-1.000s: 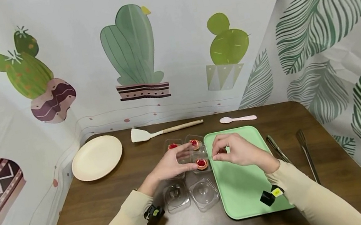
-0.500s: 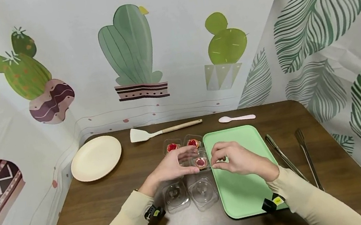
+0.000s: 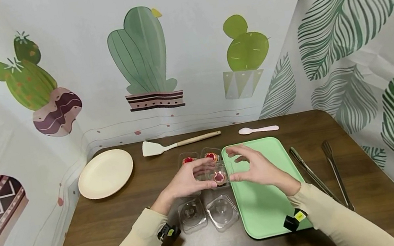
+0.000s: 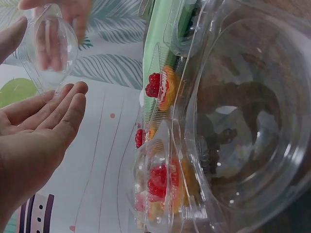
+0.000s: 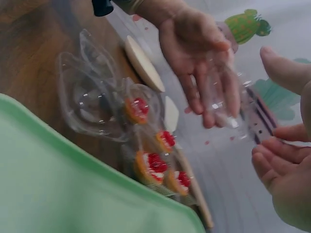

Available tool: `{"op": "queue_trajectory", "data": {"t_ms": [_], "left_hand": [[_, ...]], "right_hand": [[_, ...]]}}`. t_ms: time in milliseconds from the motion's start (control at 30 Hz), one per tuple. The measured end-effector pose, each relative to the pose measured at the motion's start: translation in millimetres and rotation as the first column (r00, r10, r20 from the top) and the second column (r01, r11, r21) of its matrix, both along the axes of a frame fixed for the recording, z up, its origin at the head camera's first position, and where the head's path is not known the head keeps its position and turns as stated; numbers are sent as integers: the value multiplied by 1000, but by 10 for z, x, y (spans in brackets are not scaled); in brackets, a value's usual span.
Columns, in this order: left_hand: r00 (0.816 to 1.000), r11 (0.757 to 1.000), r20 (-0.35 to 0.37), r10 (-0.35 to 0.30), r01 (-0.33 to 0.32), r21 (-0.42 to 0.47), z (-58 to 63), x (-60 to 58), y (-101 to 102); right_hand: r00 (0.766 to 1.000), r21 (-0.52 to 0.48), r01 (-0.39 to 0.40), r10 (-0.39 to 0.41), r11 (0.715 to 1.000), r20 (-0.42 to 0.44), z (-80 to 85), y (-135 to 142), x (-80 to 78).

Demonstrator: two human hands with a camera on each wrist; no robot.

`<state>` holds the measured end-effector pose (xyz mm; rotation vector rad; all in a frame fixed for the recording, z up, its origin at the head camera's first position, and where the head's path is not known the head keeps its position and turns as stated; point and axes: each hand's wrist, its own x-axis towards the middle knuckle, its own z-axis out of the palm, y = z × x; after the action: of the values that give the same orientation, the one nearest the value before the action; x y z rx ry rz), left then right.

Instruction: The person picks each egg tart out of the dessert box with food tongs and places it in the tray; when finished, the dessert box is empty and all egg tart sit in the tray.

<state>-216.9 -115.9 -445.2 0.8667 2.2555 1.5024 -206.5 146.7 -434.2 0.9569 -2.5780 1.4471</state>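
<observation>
Between both hands, above the tarts, is a clear plastic lid [image 4: 68,41]. My left hand [image 3: 184,183] holds its edge between thumb and fingers. My right hand [image 3: 263,169] is at the lid's other side, thumb and fingers spread apart, fingertips near the edge in the right wrist view. Below are several small tarts [image 5: 151,165] topped with red berries, set in clear plastic containers. One tart [image 3: 219,178] shows through the lid in the head view; another near the left hand is hidden there. Two clear domed plastic pieces [image 3: 192,214] lie in front of them.
A green tray [image 3: 265,210] lies right of the containers, with metal tongs [image 3: 313,173] and another long metal utensil [image 3: 336,174] beyond it. Along the back are a cream plate [image 3: 105,173], a white spatula [image 3: 153,148] with a wooden handle and a pink spoon [image 3: 259,129].
My right fingers have spread from a pinch at the lid's edge. The left hand has kept nearly the same place, and the lid now overlaps the near right tart.
</observation>
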Motion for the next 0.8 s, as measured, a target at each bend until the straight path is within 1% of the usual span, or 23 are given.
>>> {"op": "queue_trajectory", "data": {"t_ms": [67,167,333,467,600,700,800], "left_hand": [[1000,1000,5,-2,2,-1,2,3,1],[1000,1000,11,-2,2,0,8,10,4],[1000,1000,0,15,-15,-4,9,8,6],[1000,1000,-18,19,-19,-7,13,13,3],[999,999,-44,16,-17,-29,30,15,2],[996,997,-81,22,-28,-72,75,33,7],[989,991,-144,24,-43,-128,141,78,4]], "right_hand": [[997,-23,-32,34,999,75,-55,-9,-15],[981,-41,-76,82,996,175,-128,-14,-29],[955,-56,-130,141,990,260,-193,-12,-42],[950,-53,-148,157,988,269,-194,-22,-37],[952,-48,-147,155,988,265,-168,-27,-40],[960,-28,-145,147,989,240,-127,-22,-40],[972,10,-140,135,990,191,-79,-18,-22]]}}
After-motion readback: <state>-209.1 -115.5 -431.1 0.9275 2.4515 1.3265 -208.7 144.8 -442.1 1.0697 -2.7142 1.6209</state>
